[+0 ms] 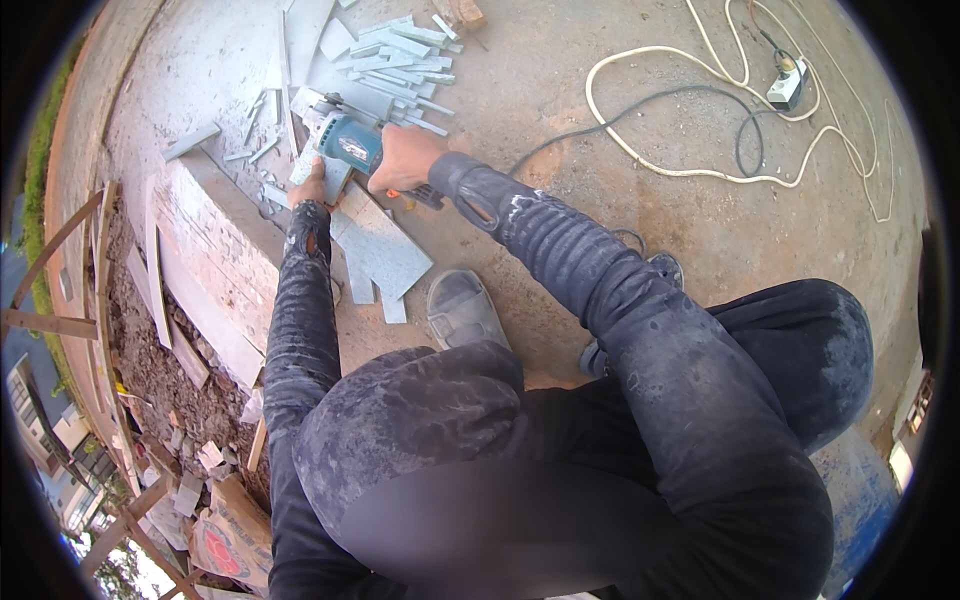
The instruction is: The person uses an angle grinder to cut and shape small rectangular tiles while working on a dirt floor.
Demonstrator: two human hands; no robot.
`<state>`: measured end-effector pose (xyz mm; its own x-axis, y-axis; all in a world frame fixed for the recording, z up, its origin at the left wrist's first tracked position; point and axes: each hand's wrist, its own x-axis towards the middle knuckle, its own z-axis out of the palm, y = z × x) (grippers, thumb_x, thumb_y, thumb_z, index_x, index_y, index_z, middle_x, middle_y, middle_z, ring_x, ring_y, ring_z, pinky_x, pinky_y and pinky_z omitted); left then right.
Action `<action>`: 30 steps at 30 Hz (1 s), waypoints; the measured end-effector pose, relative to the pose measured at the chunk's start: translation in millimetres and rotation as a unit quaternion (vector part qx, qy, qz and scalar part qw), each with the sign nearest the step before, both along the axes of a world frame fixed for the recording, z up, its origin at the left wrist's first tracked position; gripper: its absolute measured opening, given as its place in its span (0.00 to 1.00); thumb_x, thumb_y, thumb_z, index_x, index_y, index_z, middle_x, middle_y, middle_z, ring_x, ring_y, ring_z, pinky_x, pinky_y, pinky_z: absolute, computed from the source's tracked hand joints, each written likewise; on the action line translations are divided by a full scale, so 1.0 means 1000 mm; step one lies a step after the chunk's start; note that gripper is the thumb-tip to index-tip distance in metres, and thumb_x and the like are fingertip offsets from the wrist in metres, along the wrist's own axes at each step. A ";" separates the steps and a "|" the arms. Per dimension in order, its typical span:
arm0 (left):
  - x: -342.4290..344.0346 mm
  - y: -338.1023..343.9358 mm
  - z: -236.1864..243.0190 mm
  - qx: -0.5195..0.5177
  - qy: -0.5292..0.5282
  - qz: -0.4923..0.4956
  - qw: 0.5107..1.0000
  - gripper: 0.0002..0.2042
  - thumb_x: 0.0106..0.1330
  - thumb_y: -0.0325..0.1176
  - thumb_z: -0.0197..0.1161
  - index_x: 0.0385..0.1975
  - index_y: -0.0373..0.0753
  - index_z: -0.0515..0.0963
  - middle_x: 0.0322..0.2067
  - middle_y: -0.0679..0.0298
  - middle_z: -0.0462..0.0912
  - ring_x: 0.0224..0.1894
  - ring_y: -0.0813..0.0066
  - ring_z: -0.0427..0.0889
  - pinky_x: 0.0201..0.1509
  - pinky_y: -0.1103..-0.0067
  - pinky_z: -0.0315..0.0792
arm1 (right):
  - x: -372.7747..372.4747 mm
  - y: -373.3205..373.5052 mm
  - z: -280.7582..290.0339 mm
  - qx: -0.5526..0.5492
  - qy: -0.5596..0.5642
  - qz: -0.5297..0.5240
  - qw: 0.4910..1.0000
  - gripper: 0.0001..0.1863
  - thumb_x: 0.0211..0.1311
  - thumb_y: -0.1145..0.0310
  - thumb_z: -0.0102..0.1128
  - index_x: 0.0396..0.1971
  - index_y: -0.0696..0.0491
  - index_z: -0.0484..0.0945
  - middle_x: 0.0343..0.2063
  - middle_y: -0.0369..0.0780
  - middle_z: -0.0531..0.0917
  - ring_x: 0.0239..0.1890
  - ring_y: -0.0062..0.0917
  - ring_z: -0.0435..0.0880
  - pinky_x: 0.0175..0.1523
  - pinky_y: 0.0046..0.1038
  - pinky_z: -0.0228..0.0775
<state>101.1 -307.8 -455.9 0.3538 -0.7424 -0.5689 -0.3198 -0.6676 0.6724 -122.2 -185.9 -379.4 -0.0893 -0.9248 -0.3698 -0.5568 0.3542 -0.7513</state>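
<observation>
My right hand (pixel 410 153) is closed round the rear body of a blue power grinder (pixel 352 143), whose metal head points up-left. My left hand (pixel 307 188) holds a small grey tile piece (pixel 335 178) just below the grinder head, its thumb extended on the piece. Beneath and right of it lie larger cut grey tiles (pixel 385 255). Beyond the grinder are several narrow tile strips (pixel 400 65) and small offcuts (pixel 262 150). The grinder's cutting edge is too small to make out against the tiles.
A pale concrete step (pixel 205 240) lies left, beside rubble (pixel 180 400) and wooden planks (pixel 105 270). A power strip (pixel 787 88) with looping white and black cables (pixel 625 135) is at the upper right. My sandalled foot (pixel 462 305) and bent knees are below the tiles.
</observation>
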 end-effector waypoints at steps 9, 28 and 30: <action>-0.010 0.003 0.006 0.010 -0.001 0.027 1.000 0.35 0.53 0.48 0.77 0.51 0.26 0.73 0.44 0.48 0.81 0.41 0.52 0.84 0.28 0.59 0.82 | -0.006 -0.008 0.007 0.047 -0.041 0.040 0.997 0.34 0.34 0.56 0.69 0.41 0.67 0.78 0.38 0.58 0.84 0.43 0.46 0.86 0.48 0.36 0.78; -0.008 0.000 0.005 0.033 -0.010 0.018 0.999 0.26 0.58 0.51 0.73 0.43 0.33 0.77 0.38 0.56 0.83 0.34 0.59 0.84 0.29 0.62 0.81 | -0.003 -0.024 0.015 0.056 -0.039 0.038 0.997 0.28 0.33 0.58 0.69 0.35 0.66 0.83 0.35 0.57 0.85 0.42 0.44 0.87 0.48 0.34 0.80; -0.008 0.001 0.003 0.022 -0.008 0.015 1.000 0.27 0.58 0.51 0.73 0.43 0.33 0.77 0.38 0.55 0.83 0.34 0.58 0.84 0.29 0.62 0.81 | -0.003 -0.026 0.014 0.054 -0.036 0.040 0.997 0.30 0.33 0.58 0.69 0.37 0.65 0.83 0.37 0.57 0.85 0.42 0.44 0.87 0.49 0.35 0.80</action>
